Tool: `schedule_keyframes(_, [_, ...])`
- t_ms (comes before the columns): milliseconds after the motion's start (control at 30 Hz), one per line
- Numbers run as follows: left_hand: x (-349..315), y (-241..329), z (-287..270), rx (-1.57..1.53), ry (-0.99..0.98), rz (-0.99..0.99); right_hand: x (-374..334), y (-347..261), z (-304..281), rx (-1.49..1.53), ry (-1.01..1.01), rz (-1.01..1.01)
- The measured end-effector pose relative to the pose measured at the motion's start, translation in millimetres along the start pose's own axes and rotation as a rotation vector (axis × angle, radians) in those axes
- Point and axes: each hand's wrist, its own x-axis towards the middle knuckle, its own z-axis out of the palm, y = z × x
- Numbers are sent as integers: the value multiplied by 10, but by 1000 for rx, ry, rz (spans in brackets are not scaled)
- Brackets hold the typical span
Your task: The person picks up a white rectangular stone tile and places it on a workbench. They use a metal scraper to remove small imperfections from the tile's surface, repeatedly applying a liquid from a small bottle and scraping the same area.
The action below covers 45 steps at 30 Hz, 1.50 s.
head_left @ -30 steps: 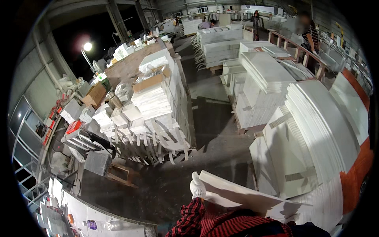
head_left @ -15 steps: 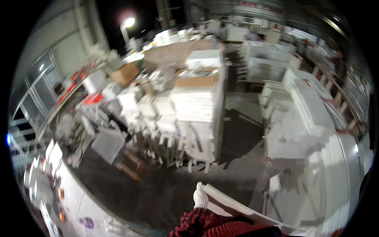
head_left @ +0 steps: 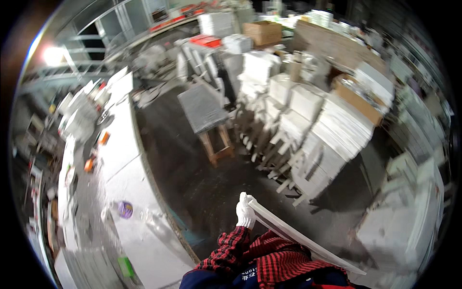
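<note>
My left hand [head_left: 245,214], in a white knit glove below a red-and-black plaid sleeve, is closed on the left end of a long white panel [head_left: 298,236]. The panel is tilted in front of my body, its far end reaching down to the lower right. More of the plaid clothing [head_left: 284,255] shows behind it. My right hand is not visible. To the left of my left hand is a white work table [head_left: 149,231], apart from the panel.
Clear bottles, one with a purple label [head_left: 125,209], lie on the table. A small wooden stand [head_left: 216,144] carries a grey slab [head_left: 202,107]. Stacked white slabs [head_left: 337,130] fill the middle right. More wrapped stacks [head_left: 394,231] stand at right.
My view has swung left and down, so the white table fills more of the left side and the stacks sit farther right. My left hand keeps its hold on the panel.
</note>
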Motion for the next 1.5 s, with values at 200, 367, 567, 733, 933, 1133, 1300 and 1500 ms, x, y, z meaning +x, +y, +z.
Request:
schedule_keyframes(200, [276,186,-383,-79,335,27,796,-977,1263,-125,-199,-145])
schedule_keyframes(367, [309,301,-456,-44,645,164,1365,-1718,2472,-224,-401,-268])
schedule_keyframes(567, [-74,620,-489,-119,1042,231,1669,-2389,4176,-289,-678,-442])
schedule_keyframes(733, [-476,219,-821,-479,1263,516,1342,-2829,5790,-288,-971,-667])
schedule_keyframes(933, [-632,160,-688,-778,1488,756,-83,-3105,7678,-26,-1381,-754])
schedule_keyframes(1133, [-240,85,-882,-758,1497,887,-1343,-3403,9301,93,-1802,-571])
schedule_keyframes(1300, [-178,-100,-1021,-692,1668,1081,-2924,-3495,9274,-5,-1801,-1355])
schedule_keyframes(1500, [-189,-267,-954,-1029,1549,1131,-4288,-3450,9307,-19,-2122,190])
